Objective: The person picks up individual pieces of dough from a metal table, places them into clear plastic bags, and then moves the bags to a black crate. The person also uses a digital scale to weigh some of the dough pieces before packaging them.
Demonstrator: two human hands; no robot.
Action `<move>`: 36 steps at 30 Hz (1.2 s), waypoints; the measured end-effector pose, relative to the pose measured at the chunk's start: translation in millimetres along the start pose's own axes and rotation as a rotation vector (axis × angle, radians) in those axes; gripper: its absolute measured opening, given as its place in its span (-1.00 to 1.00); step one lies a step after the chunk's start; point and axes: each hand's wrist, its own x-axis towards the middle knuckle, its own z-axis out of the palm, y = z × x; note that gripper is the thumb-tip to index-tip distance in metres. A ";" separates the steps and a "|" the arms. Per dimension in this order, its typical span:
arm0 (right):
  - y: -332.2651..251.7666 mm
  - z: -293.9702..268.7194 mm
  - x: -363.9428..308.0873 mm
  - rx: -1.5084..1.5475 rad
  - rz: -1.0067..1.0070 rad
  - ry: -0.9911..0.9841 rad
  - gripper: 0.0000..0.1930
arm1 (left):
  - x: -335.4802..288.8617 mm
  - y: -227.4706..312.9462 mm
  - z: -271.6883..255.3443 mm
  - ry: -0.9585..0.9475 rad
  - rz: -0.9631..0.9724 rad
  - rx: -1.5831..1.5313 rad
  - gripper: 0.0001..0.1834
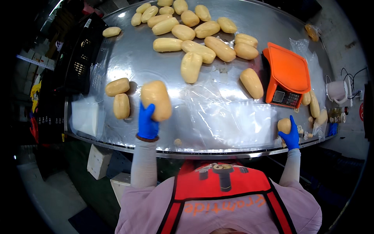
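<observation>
Left hand (148, 124) stretched ahead | big tan lump (156, 97) held beyond it | right hand (291, 137) stretched out | small lump (284, 125) held at left

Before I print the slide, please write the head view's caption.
Left gloved hand holds one lotus root segment; right gloved hand holds another near an orange digital scale.

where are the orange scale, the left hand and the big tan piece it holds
Orange scale (289, 72), head view, on its flat top.
Left hand (148, 121), head view, on its gloved middle.
Big tan piece (156, 98), head view, middle of its visible side.
</observation>
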 end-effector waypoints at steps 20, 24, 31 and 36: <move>-58.7 76.1 -45.5 1.126 0.478 -1.030 -0.33 | -111.6 -144.1 87.2 0.453 0.164 0.545 -0.56; -74.5 106.6 -51.3 1.072 0.616 -1.204 -0.34 | -101.6 -206.3 -11.7 0.131 -0.254 0.657 -0.71; -110.2 122.9 -35.0 1.008 0.254 -0.947 -0.29 | -124.5 -177.4 89.9 0.078 -0.101 0.571 -0.80; -106.3 118.5 -16.4 0.414 -0.191 -0.861 -0.25 | -131.7 -189.7 101.4 0.048 -0.123 0.523 -0.82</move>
